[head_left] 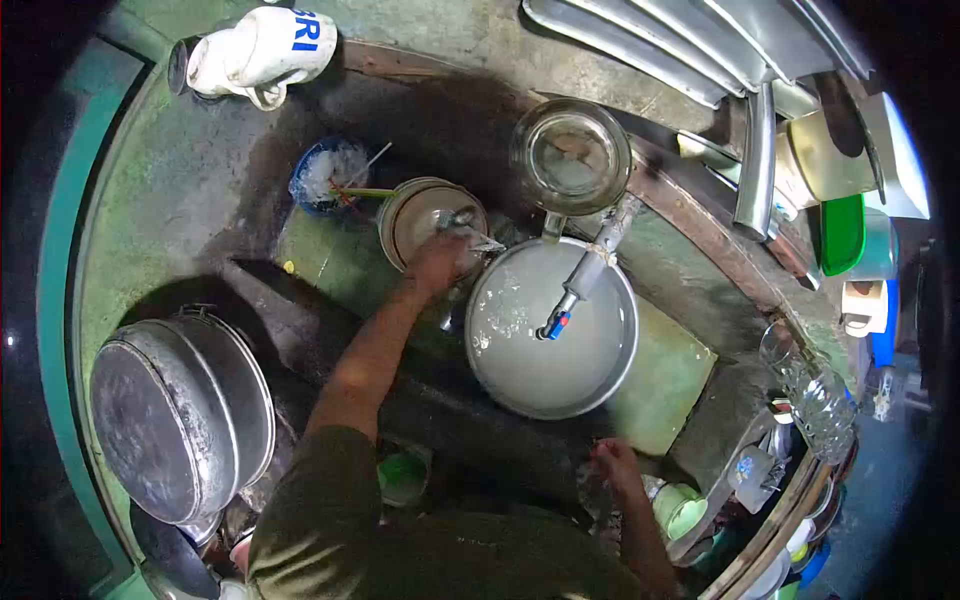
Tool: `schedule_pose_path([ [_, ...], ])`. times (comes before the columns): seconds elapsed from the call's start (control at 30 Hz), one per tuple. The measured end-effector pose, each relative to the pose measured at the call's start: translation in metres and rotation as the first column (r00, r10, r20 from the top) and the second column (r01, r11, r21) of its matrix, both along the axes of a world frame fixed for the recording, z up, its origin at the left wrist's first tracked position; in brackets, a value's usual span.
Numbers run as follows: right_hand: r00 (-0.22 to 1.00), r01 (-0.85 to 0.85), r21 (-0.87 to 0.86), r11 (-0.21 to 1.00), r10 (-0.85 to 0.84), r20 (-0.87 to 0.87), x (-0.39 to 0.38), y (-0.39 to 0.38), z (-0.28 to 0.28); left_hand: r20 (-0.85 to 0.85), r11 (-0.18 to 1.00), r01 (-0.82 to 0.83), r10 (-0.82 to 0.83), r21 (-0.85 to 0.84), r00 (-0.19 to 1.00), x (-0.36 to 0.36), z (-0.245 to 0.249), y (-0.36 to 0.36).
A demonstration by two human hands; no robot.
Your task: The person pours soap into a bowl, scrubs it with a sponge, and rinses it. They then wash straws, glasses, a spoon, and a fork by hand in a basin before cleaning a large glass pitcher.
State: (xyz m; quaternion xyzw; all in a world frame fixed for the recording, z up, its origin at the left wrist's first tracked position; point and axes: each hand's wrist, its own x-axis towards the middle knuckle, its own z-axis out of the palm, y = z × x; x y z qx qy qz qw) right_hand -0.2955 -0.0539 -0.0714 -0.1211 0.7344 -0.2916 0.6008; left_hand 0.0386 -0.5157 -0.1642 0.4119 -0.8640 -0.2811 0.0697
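Observation:
My left hand (447, 262) reaches over a round brownish container (392, 228), its fingers closed. Something shiny and clear shows at its fingertips, too small to name. To the right of that hand, a large metal basin (600, 395) of cloudy water with some bubbles stands under a tap (562, 322) with a blue handle. Down at the lower right, my right hand (617, 465) is near the basin's front side with its fingers curled. A faint see-through shape appears below it, and I cannot make out what it is.
A blue bowl (305, 205) with a whitish tangled scrubber stands at the back left. Behind the basin is a big glass vessel (570, 115). A large metal pot (150, 425) lies tilted at left. White mugs (265, 50), metal trays (640, 45) and clear glassware (828, 415) line the edges.

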Motion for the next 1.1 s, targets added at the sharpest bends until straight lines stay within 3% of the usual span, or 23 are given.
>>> schedule_pose_path([
  [0.03, 1.000, 0.001, 0.003, 1.000, -0.001, 0.000, 0.001, -0.002, 0.003, 0.000, 1.000, 0.001, -0.001, 0.003, 1.000, -0.002, 0.004, 0.003],
  [0.1, 0.996, -0.071, 0.033, 0.997, 0.072, -0.046, 0.004, -0.013, 0.015, 0.218, 0.967, 0.000, 0.057, -0.254, 0.974, -0.008, 0.020, 0.008],
  [0.13, 0.996, -0.068, 0.035, 0.997, 0.070, -0.048, 0.003, -0.013, 0.014, 0.216, 0.967, 0.002, 0.055, -0.253, 0.975, -0.008, 0.006, 0.000],
  [0.2, 1.000, -0.007, 0.081, 0.997, 0.008, -0.010, 0.001, -0.010, 0.009, 0.221, 0.999, -0.029, 0.038, -0.045, 0.975, -0.001, -0.035, -0.023],
  [0.23, 1.000, -0.004, 0.082, 0.997, 0.005, -0.010, -0.001, -0.004, 0.003, 0.221, 0.999, -0.026, 0.035, -0.045, 0.975, 0.002, -0.027, -0.026],
  [0.3, 0.999, -0.031, 0.007, 0.999, 0.032, -0.038, -0.008, 0.010, -0.009, 0.437, 0.997, 0.073, -0.078, 0.028, 0.896, 0.005, -0.002, -0.033],
  [0.33, 0.999, -0.024, 0.009, 1.000, 0.025, -0.037, -0.004, 0.009, -0.003, 0.437, 0.996, 0.080, -0.085, 0.030, 0.896, 0.010, -0.002, -0.034],
  [0.37, 0.998, 0.067, -0.013, 0.998, -0.067, 0.011, 0.004, 0.000, 0.013, 0.165, 0.994, -0.101, 0.093, 0.037, 0.982, 0.016, -0.003, -0.036],
  [0.4, 0.986, 0.159, -0.029, 0.987, -0.157, 0.061, 0.010, -0.005, 0.022, -0.113, 0.959, -0.268, 0.278, 0.097, 0.954, 0.021, -0.005, -0.038],
  [0.43, 0.985, 0.165, -0.028, 0.986, -0.163, 0.062, 0.008, -0.001, 0.017, -0.111, 0.960, -0.262, 0.272, 0.098, 0.956, 0.023, -0.008, -0.041],
  [0.47, 0.998, 0.054, -0.031, 0.998, -0.053, 0.029, 0.002, 0.002, 0.009, -0.390, 0.898, -0.386, 0.440, 0.213, 0.809, 0.023, -0.012, -0.045],
  [0.5, 0.998, -0.059, -0.030, 0.998, 0.059, -0.004, -0.002, 0.007, 0.002, -0.601, 0.814, -0.456, 0.575, 0.359, 0.555, 0.024, -0.017, -0.047],
  [0.53, 0.998, -0.057, -0.028, 0.998, 0.057, -0.001, 0.002, 0.007, 0.003, -0.526, 0.841, -0.507, 0.522, 0.188, 0.671, 0.026, 0.001, -0.050],
  [0.57, 0.999, -0.032, -0.006, 0.999, 0.032, -0.026, 0.005, 0.005, 0.004, -0.524, 0.841, -0.507, 0.523, 0.188, 0.673, 0.021, 0.007, -0.045],
  [0.63, 0.999, -0.011, 0.015, 1.000, 0.011, -0.052, 0.012, -0.008, 0.014, -0.273, 0.941, -0.310, 0.266, -0.132, 0.924, 0.006, 0.008, -0.032],
  [0.67, 0.997, -0.025, 0.043, 0.999, 0.028, -0.075, 0.015, -0.017, 0.022, -0.159, 0.956, -0.219, 0.189, -0.197, 0.969, 0.002, -0.008, -0.030],
  [0.7, 0.994, -0.038, 0.073, 0.997, 0.045, -0.098, 0.017, -0.021, 0.025, -0.160, 0.956, -0.220, 0.191, -0.195, 0.969, -0.006, -0.014, -0.027],
  [0.77, 0.994, -0.047, 0.038, 0.998, 0.050, -0.099, 0.013, -0.013, 0.014, 0.204, 0.950, -0.015, 0.082, -0.311, 0.975, -0.022, -0.020, -0.023],
  [0.9, 1.000, 0.025, -0.067, 0.997, -0.026, -0.010, 0.007, 0.007, 0.005, 0.247, 0.983, -0.028, 0.073, -0.182, 0.966, -0.030, 0.008, -0.025],
  [1.0, 0.991, 0.118, 0.028, 0.993, -0.119, 0.064, 0.006, 0.010, 0.010, 0.354, 0.987, 0.081, -0.027, -0.137, 0.935, -0.026, 0.008, -0.039],
  [1.07, 0.997, 0.081, 0.025, 0.996, -0.082, 0.013, 0.005, 0.010, 0.012, 0.313, 0.971, -0.236, 0.214, 0.033, 0.925, -0.031, -0.008, -0.052],
  [1.1, 0.998, 0.044, 0.032, 0.999, -0.043, -0.039, 0.005, 0.013, 0.014, 0.311, 0.972, -0.231, 0.209, 0.034, 0.927, -0.026, -0.023, -0.058],
])
